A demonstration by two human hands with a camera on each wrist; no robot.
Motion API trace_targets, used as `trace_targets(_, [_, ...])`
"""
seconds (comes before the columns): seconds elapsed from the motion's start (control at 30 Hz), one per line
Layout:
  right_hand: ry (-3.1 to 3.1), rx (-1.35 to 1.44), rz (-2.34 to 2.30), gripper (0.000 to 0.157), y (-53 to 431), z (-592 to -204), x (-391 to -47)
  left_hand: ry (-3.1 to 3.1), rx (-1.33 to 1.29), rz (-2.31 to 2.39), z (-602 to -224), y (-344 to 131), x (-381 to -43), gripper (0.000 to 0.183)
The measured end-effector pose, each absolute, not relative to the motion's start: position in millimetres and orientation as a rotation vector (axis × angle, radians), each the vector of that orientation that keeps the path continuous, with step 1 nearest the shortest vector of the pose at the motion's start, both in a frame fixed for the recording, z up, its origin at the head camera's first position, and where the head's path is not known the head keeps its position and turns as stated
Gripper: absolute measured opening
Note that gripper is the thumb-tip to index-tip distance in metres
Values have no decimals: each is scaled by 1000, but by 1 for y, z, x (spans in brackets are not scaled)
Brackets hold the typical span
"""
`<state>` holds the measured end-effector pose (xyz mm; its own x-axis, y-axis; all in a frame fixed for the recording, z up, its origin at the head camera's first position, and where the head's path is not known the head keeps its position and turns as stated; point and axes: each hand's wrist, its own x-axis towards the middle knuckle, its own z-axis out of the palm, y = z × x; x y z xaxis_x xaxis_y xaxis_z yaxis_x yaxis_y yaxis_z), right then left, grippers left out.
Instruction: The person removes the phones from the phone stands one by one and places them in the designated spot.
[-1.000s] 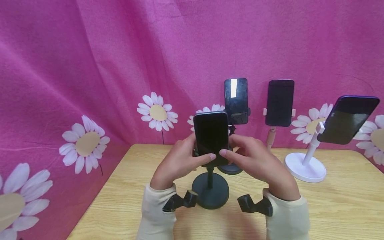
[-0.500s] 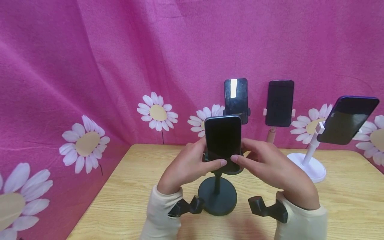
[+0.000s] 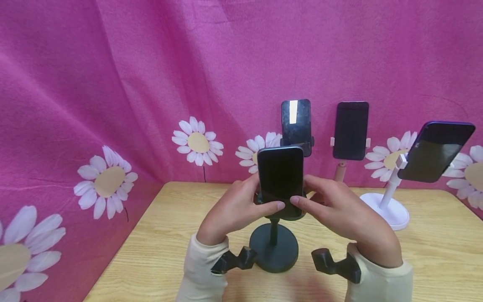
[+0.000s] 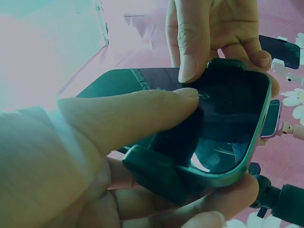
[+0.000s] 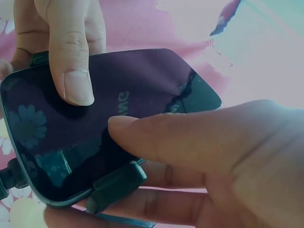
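Observation:
A black smartphone (image 3: 280,176) stands upright in the clamp (image 4: 159,173) of a black phone stand (image 3: 273,247). My left hand (image 3: 235,205) holds its left side, thumb flat on the lower screen and fingers curled behind. On the other side my right hand (image 3: 337,205) grips it the same way, its thumb tip near the left one. In the right wrist view, a clamp arm (image 5: 116,185) hugs the phone's edge between my right thumb and fingers. The phone's back and most of the clamp are hidden in the head view.
Behind stand a phone on a black stand (image 3: 296,121), a phone on a pink stand (image 3: 351,130), and a tilted phone on a white stand (image 3: 435,151). All are on the wooden table (image 3: 151,247), before a pink daisy-print cloth (image 3: 234,63).
Both hands, the phone and its black stand shifted right and slightly toward me between one second and half a second ago. Since then they have stayed nearly still.

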<state>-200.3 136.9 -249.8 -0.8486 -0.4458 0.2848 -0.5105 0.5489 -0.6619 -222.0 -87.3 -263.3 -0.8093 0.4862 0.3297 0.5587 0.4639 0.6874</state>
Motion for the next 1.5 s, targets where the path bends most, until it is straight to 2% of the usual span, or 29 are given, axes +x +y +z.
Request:
trace_targets(0.2, [-2689, 724, 1169, 45, 135, -246, -195, -2637, -952, -1201, -262, -96, -222, 56])
trace_targets(0.47, [-2482, 529, 1184, 86, 112, -239, -185, -2651, -1066, -1074, -261, -110, -222, 38])
trace_targets(0.73, [-2083, 531, 1091, 112, 75, -247, -193, -2658, -1076, -1045, -261, -114, -224, 34])
trace_targets(0.93, [-2009, 482, 1005, 108, 55, -253, -193, -2626, -1082, -1051, -260, -116, -224, 20])
trace_targets(1.1, [-2006, 415, 974, 100, 46, -257, -195, -2595, -1089, -1055, -261, -116, -227, 19])
trace_targets(1.5, [-1967, 344, 966, 93, 41, -262, -200, -2610, -1094, -1109, -265, -121, -231, 23])
